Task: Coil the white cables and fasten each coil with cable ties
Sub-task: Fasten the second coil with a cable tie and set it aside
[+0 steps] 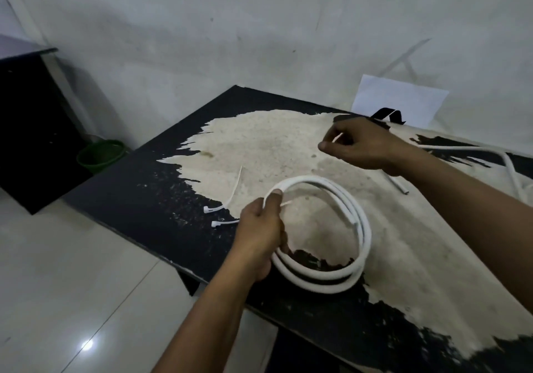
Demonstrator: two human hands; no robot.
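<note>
Fingers (276, 196) of the left hand (259, 234) are clamped round the coil (362, 228); the right hand's (360, 146) pinched tie (337, 138) should be looped alongside.

The left hand (261, 234) covers the left side of the coil (363, 228); the windings under its fingers cannot be counted. The right hand (357, 144) pinches a thin white strip (337, 137), most of it hidden inside the fingers. The right forearm crosses the loose cable (461, 149), which exits at the right edge. A black item (388, 114) behind that hand cannot be identified. The table (144, 188) is cut off right and below. The dark cabinet (34, 130) half conceals the green bucket (101, 156).
</note>
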